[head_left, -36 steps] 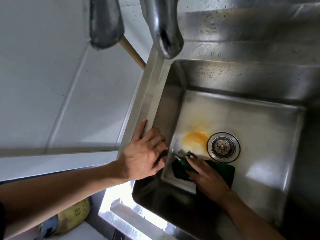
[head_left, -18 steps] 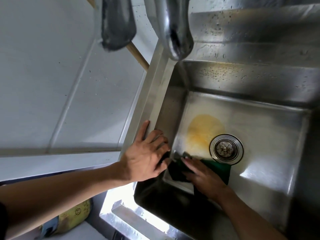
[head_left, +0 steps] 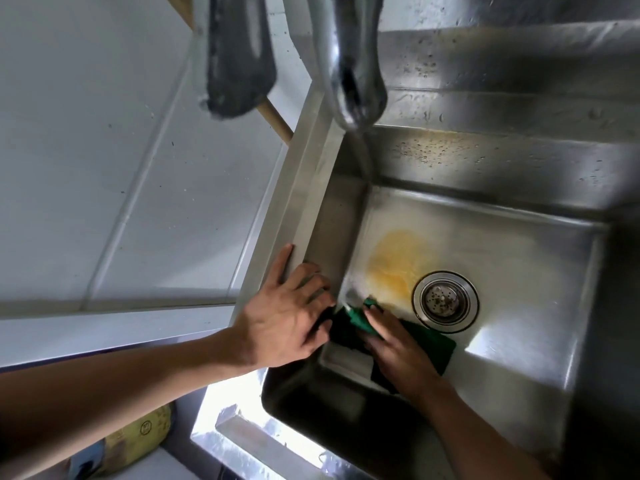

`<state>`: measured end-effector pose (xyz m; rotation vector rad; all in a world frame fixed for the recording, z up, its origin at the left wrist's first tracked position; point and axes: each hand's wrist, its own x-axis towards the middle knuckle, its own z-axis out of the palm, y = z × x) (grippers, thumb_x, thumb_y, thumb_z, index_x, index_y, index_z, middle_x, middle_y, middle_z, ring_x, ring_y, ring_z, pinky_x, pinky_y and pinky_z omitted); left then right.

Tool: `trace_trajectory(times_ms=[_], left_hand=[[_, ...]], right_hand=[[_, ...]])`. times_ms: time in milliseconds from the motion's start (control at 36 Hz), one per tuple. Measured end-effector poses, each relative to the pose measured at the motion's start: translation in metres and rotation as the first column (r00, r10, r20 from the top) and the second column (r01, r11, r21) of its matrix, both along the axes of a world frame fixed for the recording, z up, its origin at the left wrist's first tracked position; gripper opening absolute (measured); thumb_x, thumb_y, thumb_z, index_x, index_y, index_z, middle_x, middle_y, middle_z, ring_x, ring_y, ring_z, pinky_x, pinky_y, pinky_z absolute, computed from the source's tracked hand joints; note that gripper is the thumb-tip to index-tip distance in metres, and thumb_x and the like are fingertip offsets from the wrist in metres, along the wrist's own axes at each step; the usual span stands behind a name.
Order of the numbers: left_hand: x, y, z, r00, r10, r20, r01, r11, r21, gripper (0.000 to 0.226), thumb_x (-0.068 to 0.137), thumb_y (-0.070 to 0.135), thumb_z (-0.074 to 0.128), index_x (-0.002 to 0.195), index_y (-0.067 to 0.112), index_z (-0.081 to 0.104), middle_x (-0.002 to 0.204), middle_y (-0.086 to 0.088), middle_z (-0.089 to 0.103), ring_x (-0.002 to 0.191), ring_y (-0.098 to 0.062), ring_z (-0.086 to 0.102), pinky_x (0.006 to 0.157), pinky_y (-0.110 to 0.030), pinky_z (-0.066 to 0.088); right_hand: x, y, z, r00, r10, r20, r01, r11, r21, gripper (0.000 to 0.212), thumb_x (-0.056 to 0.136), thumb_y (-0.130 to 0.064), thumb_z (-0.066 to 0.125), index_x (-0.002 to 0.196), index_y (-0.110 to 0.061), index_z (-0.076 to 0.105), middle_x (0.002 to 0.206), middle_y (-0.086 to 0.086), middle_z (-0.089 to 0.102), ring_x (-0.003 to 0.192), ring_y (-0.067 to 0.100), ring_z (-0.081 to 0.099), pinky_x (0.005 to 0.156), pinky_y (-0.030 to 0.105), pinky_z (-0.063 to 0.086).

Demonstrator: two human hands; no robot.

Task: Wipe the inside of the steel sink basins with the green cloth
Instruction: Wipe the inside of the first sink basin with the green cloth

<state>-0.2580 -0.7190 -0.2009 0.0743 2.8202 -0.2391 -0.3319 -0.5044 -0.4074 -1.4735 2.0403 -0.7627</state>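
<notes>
Filling the right of the view, the rectangular steel sink basin (head_left: 519, 271) has brushed, water-spotted walls and a flat, glossy floor. White tiles (head_left: 104, 133) with thin grout lines lie to its left. A rounded chrome tap spout (head_left: 349, 64) hangs over the basin's far corner, beside a dark grey, coarse pad (head_left: 239, 57) on a wooden stick (head_left: 277, 123). The left hand (head_left: 280, 320) rests on the basin's near-left rim, its grip slack and fingers spread. The right hand (head_left: 398, 344), grip flat with fingers straight, presses the green cloth (head_left: 433, 344) onto the basin floor; the cloth bunches at the fingertips. Just beyond it spreads a blotchy orange stain (head_left: 398, 265), beside the round perforated drain strainer (head_left: 445, 301).
</notes>
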Motion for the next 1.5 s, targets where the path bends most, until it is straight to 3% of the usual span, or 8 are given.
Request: trace_trajectory(times_ms=[139,222,389,639,750,972,1333,1500], left_hand=[[0.000,-0.001,0.000,1.000,0.006,0.023,-0.006,1.000,-0.008,0.040,0.094,0.050,0.054,0.109,0.018,0.073,0.118,-0.004,0.065,0.127,-0.029,0.053,0.124,-0.069,0.018],[0.000,-0.001,0.000,1.000,0.006,0.028,-0.006,1.000,-0.006,0.040,0.094,0.050,0.054,0.110,0.019,0.073,0.119,-0.003,0.065,0.127,-0.028,0.053,0.124,-0.069,0.018],[-0.001,-0.001,0.001,1.000,0.014,0.025,-0.014,1.000,0.000,0.042,0.095,0.049,0.051,0.115,0.019,0.072,0.116,-0.003,0.065,0.124,-0.028,0.055,0.122,-0.070,0.021],[0.000,-0.001,0.000,0.999,0.018,0.031,-0.018,1.000,0.012,0.041,0.096,0.050,0.049,0.111,0.020,0.072,0.118,-0.001,0.065,0.126,-0.027,0.053,0.124,-0.069,0.017],[-0.001,-0.001,0.000,0.999,0.012,0.031,-0.012,1.000,-0.001,0.042,0.096,0.050,0.049,0.115,0.020,0.072,0.120,-0.003,0.065,0.126,-0.029,0.054,0.123,-0.069,0.018],[-0.001,-0.001,0.003,0.998,0.011,0.060,-0.011,1.000,-0.008,0.044,0.096,0.049,0.049,0.120,0.019,0.071,0.123,-0.005,0.064,0.128,-0.030,0.053,0.122,-0.069,0.020],[-0.002,-0.001,0.002,0.996,0.003,0.089,-0.001,1.000,-0.027,0.044,0.093,0.051,0.052,0.116,0.019,0.072,0.123,-0.005,0.064,0.129,-0.030,0.052,0.121,-0.070,0.023],[-0.002,-0.001,0.003,0.995,-0.004,0.104,0.007,0.999,-0.034,0.044,0.092,0.052,0.052,0.116,0.020,0.072,0.124,-0.004,0.063,0.130,-0.030,0.052,0.120,-0.070,0.024]], right_hand=[[0.007,0.027,-0.016,0.965,0.256,0.064,-0.262,0.957,0.122,0.046,0.096,-0.030,0.055,0.141,-0.033,0.048,0.165,-0.006,0.009,0.151,0.026,0.015,0.118,0.043,0.029],[-0.007,0.016,-0.009,0.991,0.129,-0.032,-0.128,0.991,0.037,0.049,0.097,-0.025,0.059,0.145,-0.027,0.047,0.159,-0.012,0.015,0.147,0.019,0.025,0.122,0.023,0.012],[-0.011,-0.030,-0.011,0.962,-0.272,-0.017,0.273,0.961,0.051,0.050,0.079,-0.006,0.079,0.126,-0.018,0.068,0.150,0.013,0.045,0.136,0.039,0.044,0.110,0.048,0.042],[0.008,0.005,-0.010,0.999,0.038,-0.039,-0.038,0.999,-0.002,0.050,0.087,-0.007,0.063,0.133,-0.027,0.060,0.158,0.005,0.034,0.144,0.029,0.032,0.117,0.041,0.029],[-0.011,-0.015,-0.010,0.987,-0.050,-0.152,0.047,0.999,-0.022,0.042,0.092,-0.018,0.043,0.127,-0.025,0.066,0.151,0.010,0.045,0.137,0.032,0.046,0.116,0.036,0.021],[-0.003,-0.064,-0.002,0.875,-0.467,-0.129,0.478,0.876,0.064,0.056,0.072,0.001,0.081,0.125,-0.015,0.068,0.148,0.016,0.048,0.132,0.042,0.048,0.109,0.047,0.042],[-0.029,-0.078,0.007,0.893,-0.336,-0.299,0.384,0.916,0.118,0.057,0.082,-0.012,0.034,0.131,-0.008,0.062,0.151,0.024,0.040,0.141,0.041,0.037,0.115,0.051,0.025],[-0.032,-0.084,0.010,0.885,-0.364,-0.291,0.403,0.912,0.083,0.065,0.078,0.002,0.063,0.142,-0.003,0.049,0.160,0.022,0.022,0.146,0.043,0.024,0.119,0.053,0.024]])
